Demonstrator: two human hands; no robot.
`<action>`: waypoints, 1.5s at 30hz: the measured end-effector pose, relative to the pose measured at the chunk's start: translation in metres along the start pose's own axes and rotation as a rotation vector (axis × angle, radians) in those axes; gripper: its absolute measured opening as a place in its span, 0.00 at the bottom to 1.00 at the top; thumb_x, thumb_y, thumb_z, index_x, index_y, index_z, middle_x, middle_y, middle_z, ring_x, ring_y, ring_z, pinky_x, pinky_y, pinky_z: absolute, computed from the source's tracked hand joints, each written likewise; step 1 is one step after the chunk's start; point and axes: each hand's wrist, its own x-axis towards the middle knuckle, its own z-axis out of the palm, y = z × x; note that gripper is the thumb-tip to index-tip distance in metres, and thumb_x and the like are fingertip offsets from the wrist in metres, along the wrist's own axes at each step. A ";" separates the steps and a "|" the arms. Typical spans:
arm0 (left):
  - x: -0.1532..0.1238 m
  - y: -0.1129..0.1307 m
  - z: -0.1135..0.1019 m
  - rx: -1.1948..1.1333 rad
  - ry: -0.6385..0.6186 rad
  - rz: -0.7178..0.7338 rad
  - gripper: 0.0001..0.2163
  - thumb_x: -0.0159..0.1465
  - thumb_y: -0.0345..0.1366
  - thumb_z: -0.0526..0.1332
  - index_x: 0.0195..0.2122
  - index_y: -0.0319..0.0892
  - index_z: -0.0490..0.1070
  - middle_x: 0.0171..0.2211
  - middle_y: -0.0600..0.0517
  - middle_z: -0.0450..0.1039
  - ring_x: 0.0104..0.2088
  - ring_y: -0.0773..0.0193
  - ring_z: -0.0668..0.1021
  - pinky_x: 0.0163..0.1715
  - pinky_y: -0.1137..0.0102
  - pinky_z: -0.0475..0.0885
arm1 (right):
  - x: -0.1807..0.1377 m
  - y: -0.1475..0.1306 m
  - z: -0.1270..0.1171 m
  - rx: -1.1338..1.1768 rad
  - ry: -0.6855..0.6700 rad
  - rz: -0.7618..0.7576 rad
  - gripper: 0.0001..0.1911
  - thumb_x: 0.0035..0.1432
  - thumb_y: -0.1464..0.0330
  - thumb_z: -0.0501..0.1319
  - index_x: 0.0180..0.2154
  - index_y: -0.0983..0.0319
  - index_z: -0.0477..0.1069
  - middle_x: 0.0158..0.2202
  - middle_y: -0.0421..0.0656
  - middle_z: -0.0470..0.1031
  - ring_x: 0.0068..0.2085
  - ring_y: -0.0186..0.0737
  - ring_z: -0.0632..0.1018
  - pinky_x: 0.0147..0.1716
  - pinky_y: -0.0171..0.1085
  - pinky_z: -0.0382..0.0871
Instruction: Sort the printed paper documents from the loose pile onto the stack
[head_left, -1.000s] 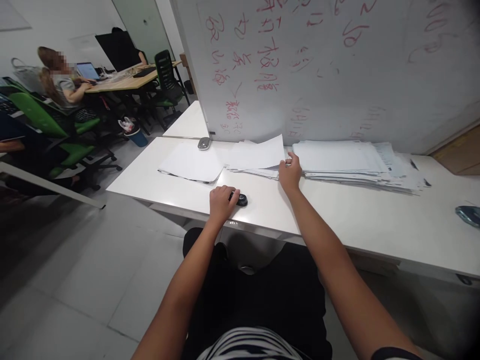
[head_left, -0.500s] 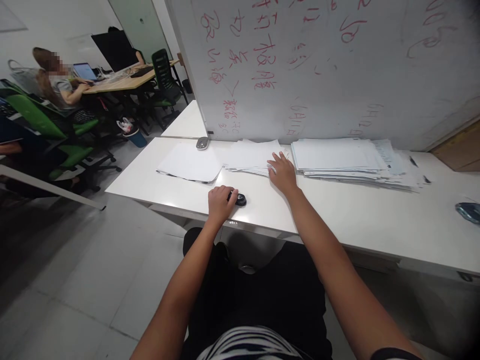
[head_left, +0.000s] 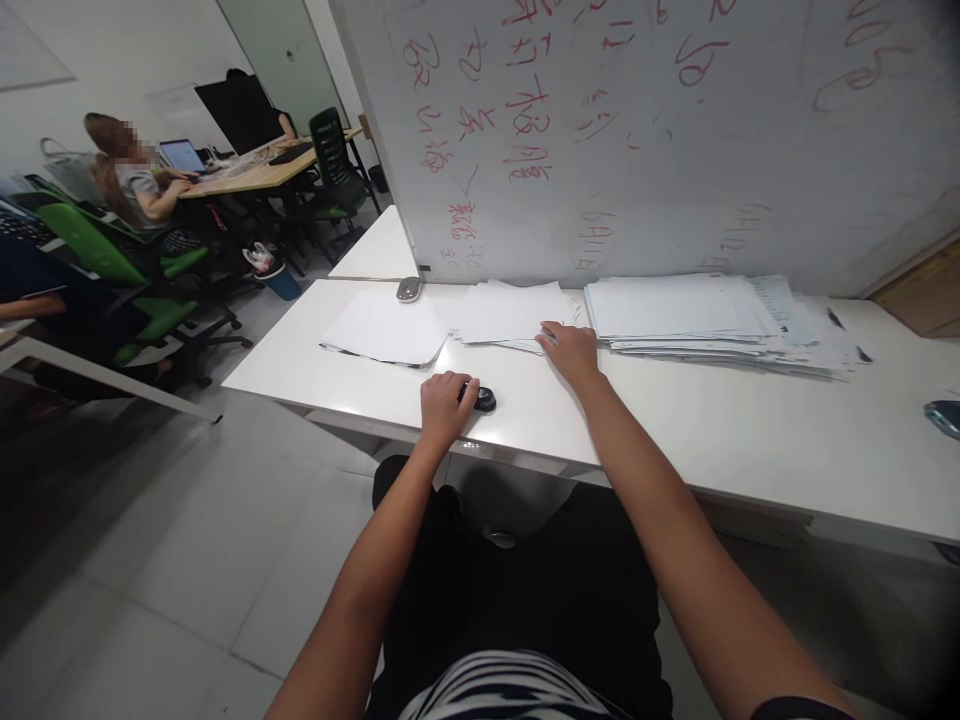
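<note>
My left hand (head_left: 445, 405) rests on the white desk near its front edge, fingers curled over the left end of a small, glossy black rounded object (head_left: 486, 399). Its exact kind is hard to make out. At the lower right corner of the middle stack of white paper (head_left: 510, 312) is my right hand (head_left: 570, 350). Its fingers are drawn together at the edge of the sheets. Left of that stack lies a thinner pile of paper (head_left: 386, 325). A thick, uneven paper stack (head_left: 675, 308) sits just right of my right hand.
A whiteboard (head_left: 645, 190) with red writing stands along the desk's (head_left: 675, 420) back edge. Near the left pile is a grey rounded device (head_left: 409, 290). A cardboard box (head_left: 926, 295) and a dark shiny item (head_left: 943, 418) are at the right. Another person (head_left: 150, 190) sits at a far table.
The fingers of my right hand have gone from spread over the paper to drawn together at its corner. My left hand stays at the black object. The view has shifted slightly.
</note>
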 end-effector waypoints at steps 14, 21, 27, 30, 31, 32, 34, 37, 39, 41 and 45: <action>-0.001 -0.002 0.001 -0.012 0.013 0.001 0.15 0.68 0.44 0.49 0.35 0.45 0.72 0.33 0.51 0.74 0.39 0.60 0.72 0.43 0.64 0.60 | -0.004 -0.007 0.005 -0.160 0.084 -0.091 0.19 0.67 0.64 0.44 0.49 0.59 0.70 0.41 0.48 0.77 0.44 0.48 0.71 0.49 0.47 0.54; 0.000 0.000 0.001 -0.007 0.003 -0.014 0.15 0.68 0.44 0.48 0.35 0.45 0.72 0.33 0.50 0.74 0.39 0.59 0.72 0.42 0.63 0.60 | 0.006 -0.019 0.010 -0.147 0.052 -0.181 0.25 0.63 0.55 0.51 0.56 0.61 0.64 0.63 0.52 0.59 0.61 0.53 0.60 0.59 0.53 0.48; 0.001 0.000 0.000 -0.002 0.012 -0.011 0.14 0.68 0.44 0.50 0.35 0.46 0.72 0.33 0.51 0.74 0.39 0.60 0.72 0.43 0.63 0.60 | 0.033 -0.057 0.034 -0.056 -0.158 -0.175 0.36 0.60 0.49 0.51 0.63 0.60 0.52 0.67 0.52 0.51 0.66 0.54 0.53 0.60 0.57 0.46; 0.001 -0.001 0.000 0.007 0.002 0.001 0.14 0.68 0.44 0.50 0.35 0.46 0.72 0.33 0.51 0.74 0.39 0.61 0.72 0.42 0.64 0.60 | 0.036 -0.068 0.049 -0.068 -0.151 -0.208 0.33 0.60 0.50 0.52 0.60 0.61 0.58 0.64 0.53 0.58 0.64 0.55 0.57 0.60 0.59 0.44; 0.001 -0.001 -0.001 0.008 -0.005 0.004 0.14 0.68 0.44 0.50 0.35 0.45 0.72 0.33 0.51 0.74 0.39 0.61 0.72 0.42 0.64 0.60 | 0.034 -0.069 0.053 -0.074 -0.130 -0.220 0.32 0.60 0.50 0.53 0.59 0.61 0.60 0.63 0.54 0.60 0.63 0.55 0.58 0.60 0.59 0.44; 0.001 -0.001 -0.001 0.009 -0.011 0.005 0.14 0.68 0.44 0.49 0.36 0.45 0.72 0.33 0.51 0.74 0.39 0.61 0.72 0.42 0.64 0.60 | 0.033 -0.069 0.056 -0.076 -0.104 -0.228 0.31 0.60 0.50 0.53 0.57 0.62 0.61 0.62 0.54 0.61 0.63 0.56 0.59 0.59 0.60 0.44; 0.001 -0.001 -0.001 0.004 -0.022 0.003 0.14 0.68 0.44 0.49 0.36 0.45 0.72 0.33 0.51 0.74 0.39 0.61 0.72 0.43 0.64 0.60 | 0.029 -0.069 0.058 -0.065 -0.054 -0.232 0.30 0.59 0.50 0.53 0.55 0.63 0.63 0.60 0.56 0.63 0.62 0.58 0.61 0.59 0.62 0.43; 0.000 -0.001 0.000 -0.006 -0.019 -0.008 0.14 0.68 0.44 0.49 0.36 0.45 0.72 0.34 0.51 0.74 0.39 0.62 0.72 0.43 0.64 0.60 | 0.023 -0.070 0.057 -0.053 -0.015 -0.235 0.28 0.60 0.51 0.52 0.52 0.65 0.66 0.58 0.58 0.66 0.59 0.59 0.63 0.59 0.62 0.40; 0.000 -0.001 0.000 -0.012 -0.009 -0.012 0.15 0.68 0.44 0.49 0.35 0.45 0.72 0.34 0.52 0.74 0.39 0.62 0.72 0.44 0.64 0.59 | 0.021 -0.073 0.055 -0.056 -0.003 -0.235 0.27 0.61 0.52 0.51 0.51 0.65 0.67 0.55 0.58 0.68 0.58 0.59 0.65 0.59 0.62 0.38; 0.000 -0.001 0.000 -0.015 -0.003 -0.010 0.15 0.68 0.44 0.49 0.35 0.45 0.72 0.34 0.52 0.74 0.39 0.62 0.71 0.44 0.64 0.59 | 0.020 -0.076 0.052 -0.087 0.016 -0.238 0.27 0.62 0.51 0.49 0.50 0.65 0.68 0.52 0.56 0.71 0.55 0.58 0.67 0.59 0.62 0.36; -0.001 -0.002 0.001 -0.010 0.004 -0.004 0.15 0.68 0.44 0.49 0.35 0.44 0.72 0.34 0.51 0.74 0.39 0.63 0.71 0.43 0.65 0.59 | 0.020 -0.079 0.048 -0.201 0.029 -0.281 0.23 0.66 0.59 0.43 0.46 0.67 0.70 0.42 0.54 0.76 0.45 0.51 0.73 0.56 0.55 0.45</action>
